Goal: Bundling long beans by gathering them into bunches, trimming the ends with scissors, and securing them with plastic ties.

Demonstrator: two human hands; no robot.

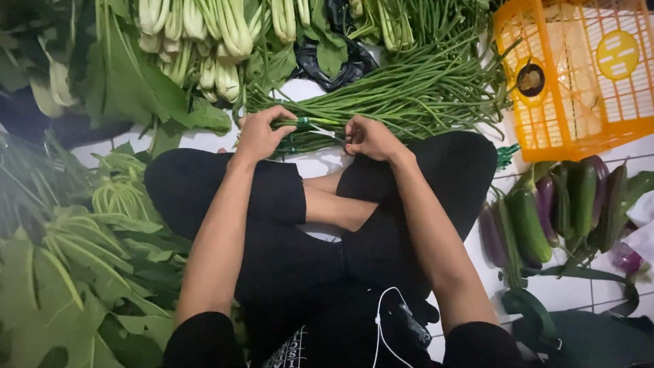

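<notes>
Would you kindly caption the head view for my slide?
Seated cross-legged, left hand and right hand grip a bundle of long beans beside an orange crate.

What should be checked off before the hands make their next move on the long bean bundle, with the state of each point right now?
1. Left hand grips the long beans at the bundle's end: ok.
2. Right hand on the same bundle end, fingers pinching at the green tie: ok.
3. Tie wrapped around the stems: ok; knotted or loose: cannot tell.
4. All loose beans gathered in: not ok, many lie spread toward the orange crate.
5. Bundle apart from the bok choy: ok.
6. Eggplants out of the hands' way, off to the right: ok.
</notes>
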